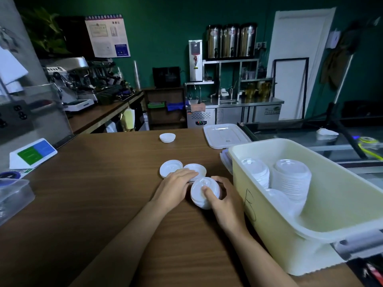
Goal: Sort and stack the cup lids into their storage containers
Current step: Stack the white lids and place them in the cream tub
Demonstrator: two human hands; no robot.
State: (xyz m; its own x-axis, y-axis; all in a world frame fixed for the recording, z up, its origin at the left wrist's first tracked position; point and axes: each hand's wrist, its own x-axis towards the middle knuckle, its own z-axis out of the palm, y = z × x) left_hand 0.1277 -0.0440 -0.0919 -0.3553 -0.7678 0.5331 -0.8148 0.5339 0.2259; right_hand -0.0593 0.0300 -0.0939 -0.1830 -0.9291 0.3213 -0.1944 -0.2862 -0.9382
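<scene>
Two hands meet at the middle of the counter [93, 193], just left of the storage bin [259, 214]. Risk, as I judge it from my remote seat: the held stack [202, 200] is tilted and pinched mostly from above and behind, so a loosened grasp during the lift over the bin wall could fan the lids apart or drop them. A mismatched lid added from the loose lids [196, 170] would nest poorly and unsettle the binned stacks [291, 179]. My right hand [223, 201] clasps the held stack: the thumb presses on its top face while the other fingers curl round the far rim. My left hand [176, 187] lies flat, fingers extended and relaxed, their tips resting on the loose lids, which overlap on the counter. A single lid [171, 167] touches those on their left. A far stack [167, 137] sits well apart, near the counter's back edge.
</scene>
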